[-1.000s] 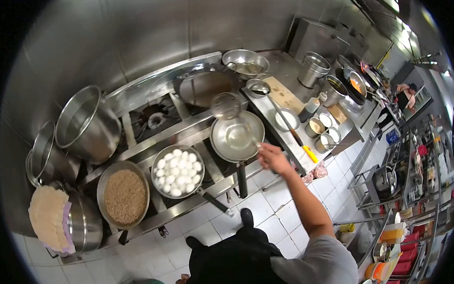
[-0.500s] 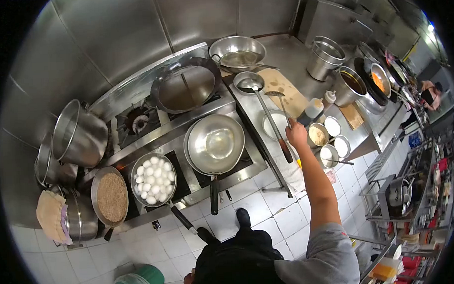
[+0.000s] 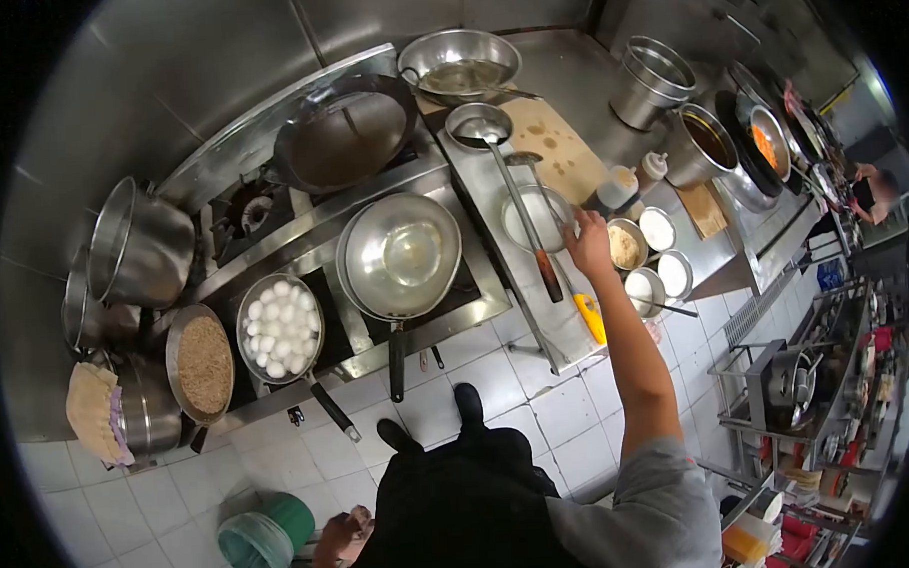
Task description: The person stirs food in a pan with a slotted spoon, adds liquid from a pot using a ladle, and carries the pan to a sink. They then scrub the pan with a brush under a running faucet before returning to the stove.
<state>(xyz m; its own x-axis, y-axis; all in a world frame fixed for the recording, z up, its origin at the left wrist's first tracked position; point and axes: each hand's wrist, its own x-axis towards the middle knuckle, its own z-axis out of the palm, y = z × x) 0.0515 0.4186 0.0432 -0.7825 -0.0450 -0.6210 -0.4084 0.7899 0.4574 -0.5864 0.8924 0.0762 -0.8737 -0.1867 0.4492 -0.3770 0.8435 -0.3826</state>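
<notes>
My right hand (image 3: pixel 589 241) is over the counter, at the right rim of a round bowl (image 3: pixel 537 219) with white contents. Its fingers are bent and slightly apart; no held thing shows in them. Across that bowl lies a long turner with a yellow handle (image 3: pixel 590 319). Left of it rests a ladle (image 3: pixel 520 197) with a brown and black grip, its head in a small steel pot (image 3: pixel 479 123). Beside the hand stand a squeeze bottle (image 3: pixel 617 186) and small seasoning bowls (image 3: pixel 625 246). My left hand (image 3: pixel 338 536) hangs low by my side, closed around something pale that I cannot make out.
On the stove are a pan of white eggs (image 3: pixel 280 328), a pan of brown grains (image 3: pixel 204 365), stacked steel pans (image 3: pixel 403 256) and a dark wok (image 3: pixel 344 138). Steel pots (image 3: pixel 145 245) stand left. A green bin (image 3: pixel 286 520) is on the floor. Another person (image 3: pixel 877 194) is far right.
My right hand has let go of the turner, whose yellow handle now lies in full view. The turner's head has shifted left. My left hand has come into fuller view.
</notes>
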